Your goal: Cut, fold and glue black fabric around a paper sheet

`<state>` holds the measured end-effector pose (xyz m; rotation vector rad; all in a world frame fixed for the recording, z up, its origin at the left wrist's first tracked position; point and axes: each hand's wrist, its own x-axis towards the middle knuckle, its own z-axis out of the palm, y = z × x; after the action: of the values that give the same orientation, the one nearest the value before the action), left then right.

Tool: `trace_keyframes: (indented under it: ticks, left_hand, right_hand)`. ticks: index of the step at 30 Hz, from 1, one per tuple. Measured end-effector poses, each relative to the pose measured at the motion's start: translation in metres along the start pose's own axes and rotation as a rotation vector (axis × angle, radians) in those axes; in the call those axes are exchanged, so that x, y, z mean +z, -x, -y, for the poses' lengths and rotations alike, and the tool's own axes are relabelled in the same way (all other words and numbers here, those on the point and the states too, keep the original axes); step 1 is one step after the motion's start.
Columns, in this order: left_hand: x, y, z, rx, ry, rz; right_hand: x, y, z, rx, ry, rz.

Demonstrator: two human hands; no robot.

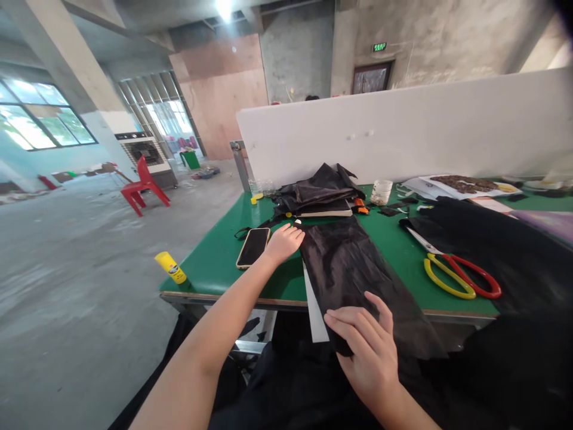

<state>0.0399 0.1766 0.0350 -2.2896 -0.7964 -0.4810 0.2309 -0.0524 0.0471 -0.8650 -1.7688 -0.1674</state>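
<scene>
A black thin sheet (358,257) lies over a white sheet (314,304), whose left edge shows and hangs past the table's front edge. At the sheet's far left corner, my left hand (285,242) has its fingers together, closed on the black sheet. My right hand (367,340) is at the near left edge of the black sheet, thumb under and fingers over it, pinching it. A phone (253,247) lies just left of my left hand. Scissors (452,269) with yellow and red handles rest to the right.
The green table (210,257) holds a yellow glue stick (171,267) at its left corner. Crumpled black material (320,188) on a book, a clear cup (381,192) and more black fabric (483,239) lie farther back and right. A white partition (403,131) stands behind.
</scene>
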Motion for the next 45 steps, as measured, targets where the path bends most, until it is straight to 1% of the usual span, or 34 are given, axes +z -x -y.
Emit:
trace_keyframes:
  ticks: [2,4,7,9,12,14,16,18,20,24,28,32,36,41,45]
  left_hand:
    - [-0.006,0.002,-0.001,-0.013,0.013,0.008]
    - [-0.017,0.005,0.0,-0.021,0.025,0.016]
    - [-0.039,0.009,0.0,-0.025,0.074,0.016]
    - [-0.057,0.01,-0.002,-0.009,0.157,-0.008]
    - [-0.083,0.011,-0.012,0.066,0.277,-0.033]
    - [-0.095,0.01,-0.019,0.15,0.32,0.008]
    - [-0.1,0.009,-0.024,0.239,0.331,0.063]
    - [-0.099,0.009,-0.027,0.288,0.308,0.089]
    - [-0.092,0.008,-0.027,0.295,0.269,0.084]
    - [-0.075,0.008,-0.027,0.283,0.235,-0.015]
    - [-0.064,0.008,-0.03,0.282,0.253,-0.121]
    - [-0.059,0.008,-0.032,0.26,0.269,-0.181]
    - [-0.054,0.008,-0.032,0.239,0.275,-0.204]
    - [-0.052,0.01,-0.032,0.253,0.249,-0.242]
    - [-0.051,0.011,-0.032,0.26,0.237,-0.242]
  right_hand:
    - [-0.002,-0.003,-0.001,0.0,-0.008,-0.012]
    - [-0.004,-0.005,-0.001,-0.002,-0.012,-0.031]
    - [-0.006,-0.008,-0.002,0.004,-0.014,-0.062]
    - [-0.006,-0.009,-0.001,0.01,-0.016,-0.069]
    - [-0.006,-0.011,0.0,-0.001,-0.015,-0.069]
    - [-0.006,-0.011,0.001,-0.008,-0.009,-0.06]
    - [-0.007,-0.011,0.001,-0.004,-0.005,-0.052]
    - [-0.007,-0.01,0.001,-0.004,-0.006,-0.051]
    - [-0.007,-0.009,0.001,-0.011,-0.007,-0.053]
    - [-0.005,-0.007,0.0,-0.017,0.003,-0.041]
    - [-0.004,-0.005,0.0,-0.024,0.022,-0.015]
    - [-0.002,-0.002,-0.002,-0.047,0.032,0.0]
    - [0.001,0.004,-0.005,-0.071,0.053,0.048]
    - [0.003,0.007,-0.007,-0.089,0.092,0.119]
    - [0.001,0.002,-0.005,-0.119,0.087,0.061]
